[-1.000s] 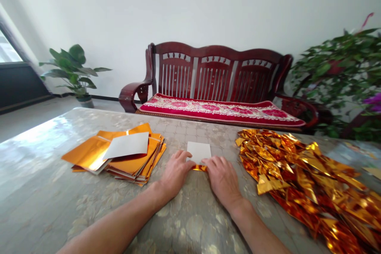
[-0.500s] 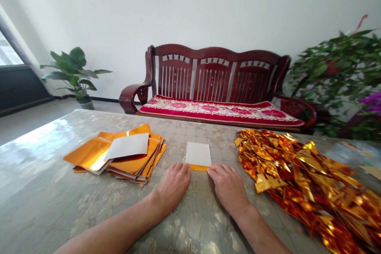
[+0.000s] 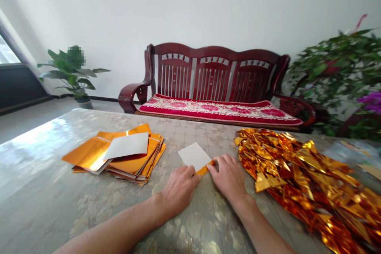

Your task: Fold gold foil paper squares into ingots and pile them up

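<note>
So the thing in hand is a small sheet (image 3: 194,155) lying pale face up on the patterned surface (image 3: 193,230), set like a diamond between the two hands, with a narrow gold band (image 3: 204,170) along its near right edge that looks folded over. Right hand (image 3: 228,174) has its grip pinching the far end of that band, thumb against fingers. Left hand (image 3: 180,188) has curled fingers at the near corner, touching it, but I can't tell if that grip is really pinching or just pressing down

My guess is it weighs next to nothing and is stiffish like thin card, so it should hold a crease well. The shiny side probably slides easily and shows every dent, and the big gold stack (image 3: 132,164) off to the left looks like the same stuff. I'd hold it by both ends of the band, thumbs near the crease, light pressure only, since the loose pale part could skate around or bend if you grab it mid-panel
</note>
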Demonstrator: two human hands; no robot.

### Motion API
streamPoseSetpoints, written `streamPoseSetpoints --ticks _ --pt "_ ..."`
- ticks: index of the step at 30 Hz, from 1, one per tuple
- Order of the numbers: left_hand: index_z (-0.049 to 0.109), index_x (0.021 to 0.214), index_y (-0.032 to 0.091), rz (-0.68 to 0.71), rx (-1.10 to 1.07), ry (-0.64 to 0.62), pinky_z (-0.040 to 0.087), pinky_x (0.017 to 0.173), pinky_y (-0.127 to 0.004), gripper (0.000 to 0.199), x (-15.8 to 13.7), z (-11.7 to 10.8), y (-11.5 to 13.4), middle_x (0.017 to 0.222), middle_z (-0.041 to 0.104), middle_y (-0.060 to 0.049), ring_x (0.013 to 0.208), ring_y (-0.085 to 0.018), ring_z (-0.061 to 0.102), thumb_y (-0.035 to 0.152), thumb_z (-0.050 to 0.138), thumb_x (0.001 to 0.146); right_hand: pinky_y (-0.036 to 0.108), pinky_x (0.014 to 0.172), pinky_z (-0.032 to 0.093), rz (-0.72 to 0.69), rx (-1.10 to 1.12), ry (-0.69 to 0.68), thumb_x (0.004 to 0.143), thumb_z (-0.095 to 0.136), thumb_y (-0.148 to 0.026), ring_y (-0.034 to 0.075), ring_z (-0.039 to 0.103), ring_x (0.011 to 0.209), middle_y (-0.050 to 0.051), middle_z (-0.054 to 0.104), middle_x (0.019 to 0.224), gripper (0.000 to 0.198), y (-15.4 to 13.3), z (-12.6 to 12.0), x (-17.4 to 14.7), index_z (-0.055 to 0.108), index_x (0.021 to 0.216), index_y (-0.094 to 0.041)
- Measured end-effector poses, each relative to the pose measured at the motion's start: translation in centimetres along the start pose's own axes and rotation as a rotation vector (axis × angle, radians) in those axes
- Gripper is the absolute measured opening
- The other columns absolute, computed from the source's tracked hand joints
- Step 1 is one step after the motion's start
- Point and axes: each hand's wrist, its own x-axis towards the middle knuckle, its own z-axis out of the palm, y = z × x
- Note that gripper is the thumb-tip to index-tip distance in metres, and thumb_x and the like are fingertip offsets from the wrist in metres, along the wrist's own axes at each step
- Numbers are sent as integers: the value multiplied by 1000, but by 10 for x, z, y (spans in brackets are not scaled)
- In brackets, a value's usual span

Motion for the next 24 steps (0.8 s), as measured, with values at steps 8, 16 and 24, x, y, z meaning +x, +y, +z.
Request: streamPoseSetpoints --ticks 8,16,24 --pt "64 95 23 -18 -29 -15 47 76 -28 18 1 -1 -2 97 60 -3 89 -18 60 17 47 93 33 75 37 100 98 17 84 65 -32 24 58 89 4 68 89 10 1 3 0 63 85 -22" --pt "67 102 27 -18 -104 50 47 75 -27 24 3 1 -4 93 61 -2 86 -17 62 18 46 95 31 75 45 174 515 127 79 57 -23 20 64 82 -1 68 80 34 5 15 1 59 112 -21" --pt "52 125 24 36 -364 559 52 86 -29 29 5 5 -11 118 60 -6 101 -17 62 18 51 96 31 78 48 -274 347 463 89 52 -14 19 63 81 3 66 85 29 -10 1 -9 57 117 -19"
